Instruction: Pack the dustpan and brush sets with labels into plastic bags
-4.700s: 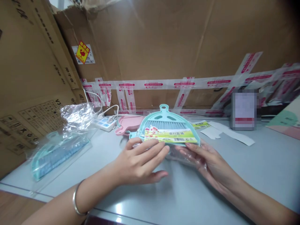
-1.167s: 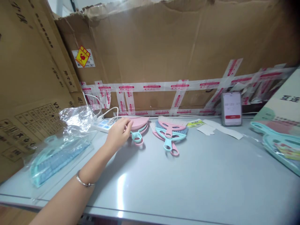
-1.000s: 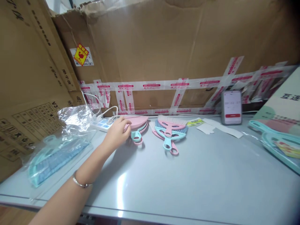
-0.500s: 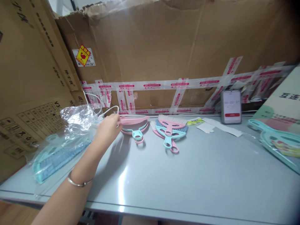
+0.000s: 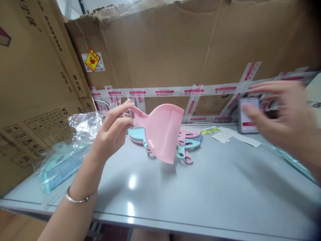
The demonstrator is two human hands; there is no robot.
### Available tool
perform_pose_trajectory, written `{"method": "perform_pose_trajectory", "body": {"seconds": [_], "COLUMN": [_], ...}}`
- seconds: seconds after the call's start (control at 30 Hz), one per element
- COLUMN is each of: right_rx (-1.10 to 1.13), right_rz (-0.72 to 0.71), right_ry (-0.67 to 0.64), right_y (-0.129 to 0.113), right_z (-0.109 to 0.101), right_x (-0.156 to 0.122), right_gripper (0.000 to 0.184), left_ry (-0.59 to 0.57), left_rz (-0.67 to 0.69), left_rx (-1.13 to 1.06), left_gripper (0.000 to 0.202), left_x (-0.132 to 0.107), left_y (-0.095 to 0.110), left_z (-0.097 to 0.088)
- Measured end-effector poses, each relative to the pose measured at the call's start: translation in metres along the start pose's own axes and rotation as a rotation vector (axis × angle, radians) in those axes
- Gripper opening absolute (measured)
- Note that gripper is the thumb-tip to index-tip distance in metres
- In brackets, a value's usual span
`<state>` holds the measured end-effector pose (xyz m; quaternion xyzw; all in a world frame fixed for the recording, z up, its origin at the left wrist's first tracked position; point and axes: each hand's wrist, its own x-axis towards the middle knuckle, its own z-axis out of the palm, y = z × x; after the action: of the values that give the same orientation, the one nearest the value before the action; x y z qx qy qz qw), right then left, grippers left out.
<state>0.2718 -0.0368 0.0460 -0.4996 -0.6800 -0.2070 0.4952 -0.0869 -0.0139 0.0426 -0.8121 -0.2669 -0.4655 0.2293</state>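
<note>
Pinched by its handle in my left hand [image 5: 114, 132] is a pink dustpan [image 5: 163, 132], held up above the table with its straight edge to the right. Behind it, partly covered, lie a turquoise dustpan [image 5: 136, 134] with a pink one under it. To their right is a pile of small pink and turquoise brushes [image 5: 190, 144]. My right hand [image 5: 283, 113], blurred by motion, is raised at the right with fingers apart and nothing in it. It overlaps part of a phone [image 5: 250, 115] in the view.
A bagged turquoise dustpan and brush set [image 5: 62, 167] lies at the left. White paper strips [image 5: 238, 136] and a yellow-green label [image 5: 210, 130] are at the back. Large cardboard boxes [image 5: 160, 50] wall the back and left. Another turquoise piece [image 5: 296, 162] shows at the right.
My left hand has lifted the top pink dustpan off the stack and turned it toward me. My right hand has come into view from the right.
</note>
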Motion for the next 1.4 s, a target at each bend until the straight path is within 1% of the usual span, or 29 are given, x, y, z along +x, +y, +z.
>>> {"method": "perform_pose_trajectory", "body": {"seconds": [0.03, 0.07, 0.1, 0.13, 0.2, 0.23, 0.27, 0.3, 0.33, 0.4, 0.43, 0.47, 0.5, 0.53, 0.6, 0.63, 0.67, 0.7, 0.73, 0.8, 0.83, 0.9, 0.97, 1.0, 1.1, 1.23, 1.33, 1.4], "right_rx": [0.060, 0.129, 0.195, 0.256, 0.375, 0.445, 0.516, 0.585, 0.650, 0.757, 0.799, 0.830, 0.854, 0.869, 0.894, 0.914, 0.930, 0.925, 0.882, 0.676, 0.546, 0.345, 0.259, 0.238, 0.181, 0.037, -0.036, -0.020], "right_rz": [-0.080, -0.149, -0.174, -0.157, -0.014, 0.089, 0.204, 0.325, 0.445, 0.660, 0.736, 0.786, 0.810, 0.804, 0.733, 0.694, 0.664, 0.639, 0.613, 0.519, 0.437, 0.237, 0.074, 0.024, -0.033, -0.082, -0.105, -0.120], "right_ry": [-0.085, -0.199, -0.332, -0.477, -0.760, -0.864, -0.919, -0.915, -0.860, -0.678, -0.596, -0.546, -0.541, -0.581, -0.724, -0.785, -0.802, -0.770, -0.698, -0.557, -0.532, -0.579, -0.668, -0.702, -0.748, -0.767, -0.721, -0.644], "right_y": [-0.009, -0.018, -0.027, -0.036, -0.048, -0.052, -0.054, -0.055, -0.055, -0.055, -0.055, -0.055, -0.055, -0.055, -0.053, -0.050, -0.045, -0.039, -0.031, -0.013, -0.004, 0.012, 0.023, 0.027, 0.030, 0.027, 0.026, 0.027], "right_z": [0.008, 0.016, 0.024, 0.031, 0.042, 0.046, 0.048, 0.050, 0.051, 0.054, 0.055, 0.056, 0.057, 0.058, 0.059, 0.060, 0.061, 0.062, 0.065, 0.074, 0.079, 0.090, 0.100, 0.104, 0.108, 0.103, 0.100, 0.099], "right_x": [0.005, 0.009, 0.013, 0.016, 0.019, 0.018, 0.016, 0.011, 0.006, -0.010, -0.018, -0.026, -0.034, -0.039, -0.046, -0.046, -0.046, -0.045, -0.044, -0.045, -0.047, -0.053, -0.060, -0.062, -0.065, -0.063, -0.061, -0.059], "right_gripper": [0.044, 0.050, 0.056, 0.058, 0.051, 0.044, 0.039, 0.037, 0.037, 0.042, 0.044, 0.047, 0.049, 0.050, 0.050, 0.051, 0.054, 0.057, 0.058, 0.051, 0.046, 0.041, 0.043, 0.042, 0.037, 0.031, 0.025, 0.024], "left_ry": [-0.008, -0.012, -0.014, -0.012, -0.008, 0.000, 0.015, 0.030, 0.038, -0.004, -0.063, -0.142, -0.228, -0.309, -0.435, -0.468, -0.482, -0.483, -0.482, -0.492, -0.503, -0.525, -0.548, -0.564, -0.620, -0.661, -0.660, -0.640], "left_rz": [0.010, 0.021, 0.029, 0.032, 0.011, -0.030, -0.100, -0.196, -0.311, -0.550, -0.650, -0.736, -0.805, -0.853, -0.888, -0.889, -0.890, -0.897, -0.910, -0.939, -0.945, -0.953, -0.964, -0.965, -0.957, -0.982, -1.000, -1.011], "left_rx": [-0.030, -0.063, -0.097, -0.129, -0.193, -0.231, -0.277, -0.331, -0.394, -0.548, -0.634, -0.723, -0.807, -0.878, -0.933, -0.917, -0.888, -0.859, -0.841, -0.853, -0.867, -0.879, -0.886, -0.897, -0.960, -1.003, -1.013, -1.029], "left_gripper": [0.011, 0.011, 0.010, 0.010, 0.008, 0.006, 0.005, 0.013, 0.022, 0.037, 0.041, 0.045, 0.048, 0.049, 0.042, 0.033, 0.026, 0.021, 0.019, 0.020, 0.021, 0.023, 0.024, 0.024, 0.023, 0.021, 0.022, 0.025], "left_x": [-0.001, -0.001, -0.001, -0.001, -0.002, -0.003, -0.003, -0.004, -0.005, -0.006, -0.006, -0.007, -0.007, -0.007, -0.006, -0.006, -0.006, -0.006, -0.005, -0.005, -0.005, -0.006, -0.008, -0.009, -0.012, -0.014, -0.014, -0.014], "left_y": [0.003, 0.007, 0.009, 0.011, 0.014, 0.016, 0.017, 0.019, 0.022, 0.029, 0.034, 0.039, 0.044, 0.048, 0.053, 0.054, 0.054, 0.052, 0.050, 0.046, 0.044, 0.041, 0.040, 0.040, 0.041, 0.042, 0.042, 0.041], "left_z": [0.003, 0.005, 0.008, 0.010, 0.015, 0.018, 0.021, 0.024, 0.027, 0.034, 0.037, 0.039, 0.041, 0.043, 0.045, 0.046, 0.046, 0.047, 0.047, 0.047, 0.047, 0.047, 0.049, 0.050, 0.054, 0.057, 0.057, 0.057]}}
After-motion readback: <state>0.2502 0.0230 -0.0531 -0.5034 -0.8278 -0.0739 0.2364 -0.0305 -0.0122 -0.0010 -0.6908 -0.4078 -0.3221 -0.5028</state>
